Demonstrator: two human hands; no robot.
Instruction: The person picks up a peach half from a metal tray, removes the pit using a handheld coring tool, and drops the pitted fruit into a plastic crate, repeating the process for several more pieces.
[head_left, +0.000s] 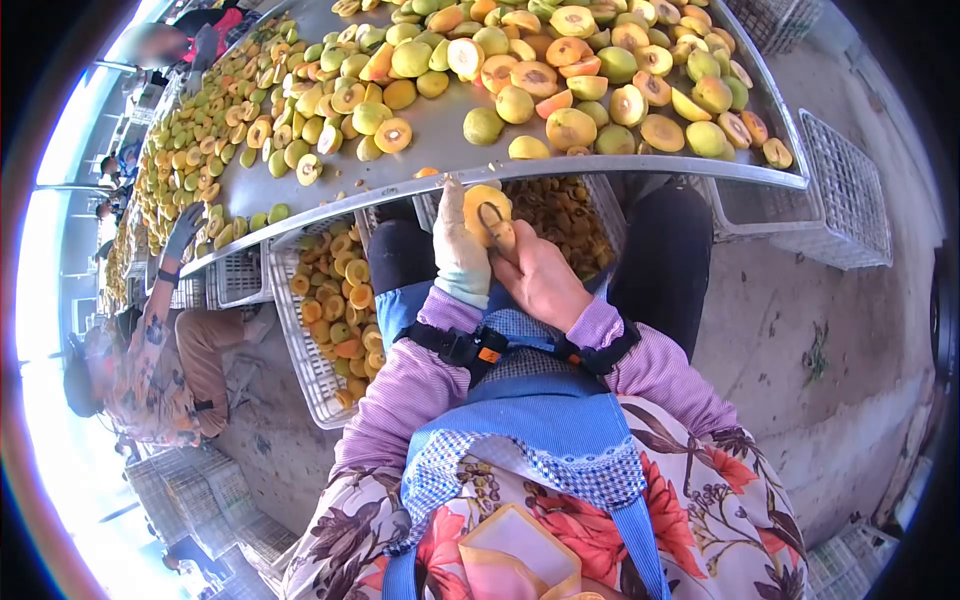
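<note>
1. Close-up at the bench (pixel 600 163), the left hand (pixel 460 245), in a pale glove, grips a yellow stone-fruit half (pixel 474 200) just beyond the metal rim, above the lap.

2. The right hand (pixel 545 280), bare, has its fingers closed around a looped metal pitting tool (pixel 484 214) — its loop lies against the fruit's face; the grip on its handle is largely hidden.

3. The loop could skid off slick flesh and catch the left hand's fingers, or the right hand's own, were the push too hard or the angle too flat. Digging too deep could tear the half; a loose pinch could drop it.

4. Below, a white crate (pixel 297 350) holds orange-yellow halves, while another crate (pixel 608 210), between the knees, holds small brown pieces, apparently pits. With the two so close, a careless release could mix their contents.

5. Fruit crowds the bench near its rim — a bumped piece could roll off. At left, a co-worker's gloved hand (pixel 184 232) reaches onto it.
</note>
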